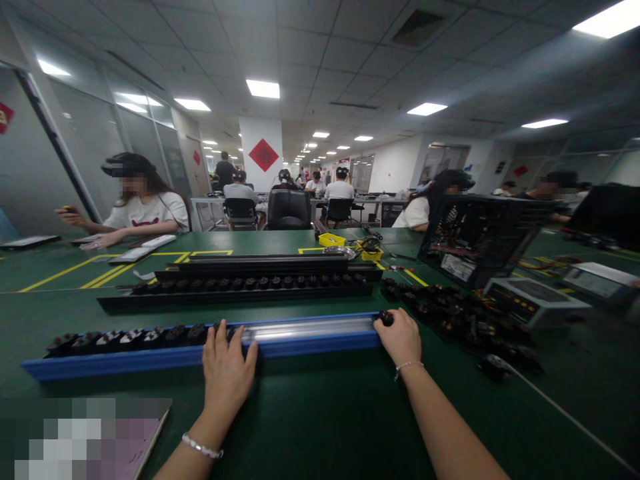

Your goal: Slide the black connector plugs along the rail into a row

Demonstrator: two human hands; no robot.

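A long blue rail lies across the green table in front of me, with a shiny metallic channel inside. Its left part holds a row of small black plug-like modules, some with pale faces and prongs up. My left hand rests with fingers spread over the rail, at the right end of that row, partly hiding modules there. At the rail's right end my right hand pinches a black plug-like module at the channel. Between my hands, the channel is bare metal.
Behind the blue rail lie black rails with another row of modules. Loose black modules are heaped at right, near a power supply unit and an open computer case. A pixelated sheet lies front left. Co-workers sit around.
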